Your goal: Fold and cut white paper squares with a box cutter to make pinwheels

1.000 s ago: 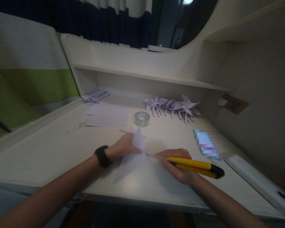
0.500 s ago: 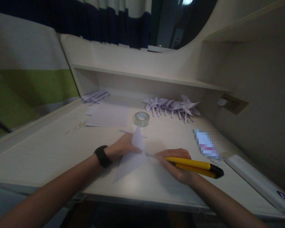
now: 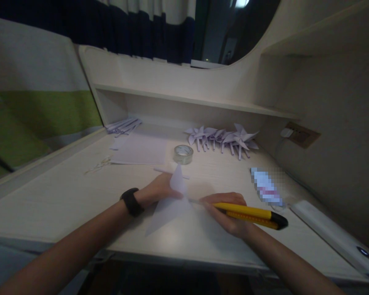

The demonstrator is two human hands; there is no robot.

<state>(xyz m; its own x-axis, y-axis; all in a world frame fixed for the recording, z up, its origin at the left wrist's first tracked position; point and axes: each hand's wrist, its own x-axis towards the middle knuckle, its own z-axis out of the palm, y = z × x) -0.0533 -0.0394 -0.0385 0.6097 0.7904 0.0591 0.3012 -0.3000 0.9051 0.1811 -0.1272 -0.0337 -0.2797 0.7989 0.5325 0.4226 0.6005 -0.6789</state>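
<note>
Fingers of the left hand, partly hidden, seem to pinch the white paper near the front of the worktop, likely steadying it against the blade; those of the right hand wrap the yellow cutter. Beyond lie a paper stick and tape roll. Room widens leftward; a white bar limits the right.

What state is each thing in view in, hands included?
Left hand: gripping paper
Right hand: gripping cutter
Paper: bent, one corner up
Cutter: blade out, tip at paper
Lone stick: partly hidden
Tape: lying flat
Pinwheels: assembled, bunched together
Sheets: stacked flat
Sticks: piled
Plug: in socket
Watch: worn
Pixelated item: cannot tell
</note>
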